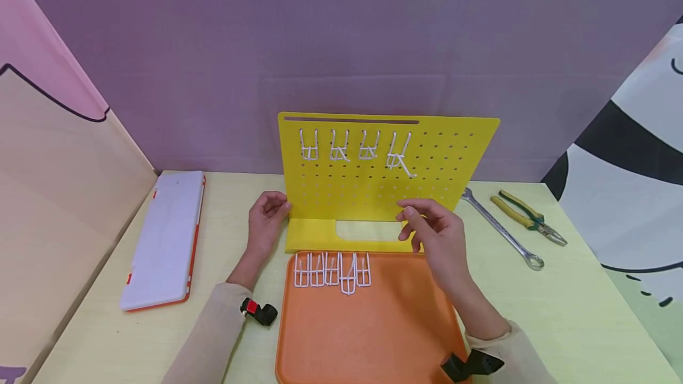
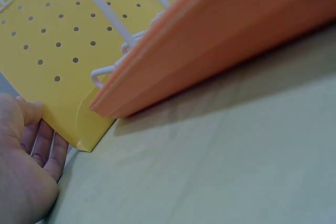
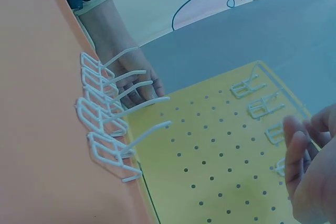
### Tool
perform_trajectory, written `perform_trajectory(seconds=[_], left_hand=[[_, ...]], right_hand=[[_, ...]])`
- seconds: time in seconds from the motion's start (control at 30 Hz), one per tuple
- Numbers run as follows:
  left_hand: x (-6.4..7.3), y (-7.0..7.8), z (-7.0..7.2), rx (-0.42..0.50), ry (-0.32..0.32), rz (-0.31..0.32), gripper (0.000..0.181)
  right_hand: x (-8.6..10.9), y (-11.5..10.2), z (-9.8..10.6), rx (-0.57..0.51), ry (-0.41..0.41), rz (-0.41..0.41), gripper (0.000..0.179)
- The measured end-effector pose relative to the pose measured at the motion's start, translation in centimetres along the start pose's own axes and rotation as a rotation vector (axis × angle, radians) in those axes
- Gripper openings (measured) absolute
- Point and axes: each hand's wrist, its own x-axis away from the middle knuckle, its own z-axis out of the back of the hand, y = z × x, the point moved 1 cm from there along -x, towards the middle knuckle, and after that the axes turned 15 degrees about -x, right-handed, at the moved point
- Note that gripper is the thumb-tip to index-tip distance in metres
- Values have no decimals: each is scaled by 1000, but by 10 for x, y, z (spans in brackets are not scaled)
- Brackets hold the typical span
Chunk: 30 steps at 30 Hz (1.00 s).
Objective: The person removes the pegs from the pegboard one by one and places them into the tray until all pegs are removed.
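A yellow pegboard [image 1: 347,194] stands upright at the back of the table, with several white wire hooks [image 1: 368,146] hung in a row near its top. My left hand [image 1: 268,221] grips the board's lower left edge, thumb in front and fingers behind; the left wrist view shows the same hand [image 2: 26,166] at that edge. In front of the board's lower right part, my right hand [image 1: 437,236] hovers with loosely bent fingers and holds nothing. More white wire hooks [image 1: 347,280] sit in a row along the far rim of an orange tray [image 1: 373,336].
A wrench [image 1: 504,230] and a pair of pliers [image 1: 528,216] with yellow-green handles lie on the table to the right. On the left lies a flat white case [image 1: 165,242] with a red edge. Behind the table hangs a purple cloth [image 1: 363,34].
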Motion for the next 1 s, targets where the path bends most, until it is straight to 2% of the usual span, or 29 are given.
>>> perform_trajectory(seconds=[0.27, 0.47, 0.67, 0.83, 1.0], left_hand=[[0, 1, -1, -1, 0, 5, 13], [-2, 0, 0, 16, -2, -2, 13], [-3, -1, 0, 13, 5, 10, 13], [-3, -2, 0, 16, 7, 9, 15], [-2, -3, 0, 16, 6, 3, 13]], right_hand=[[-7, -6, -2, -90, 122, 110, 19], [-14, -8, -5, -138, 172, 138, 16], [-24, -8, -12, -195, 142, 162, 24], [-31, -8, -18, -267, 84, 123, 29], [-34, -6, -21, -281, 71, 117, 32]])
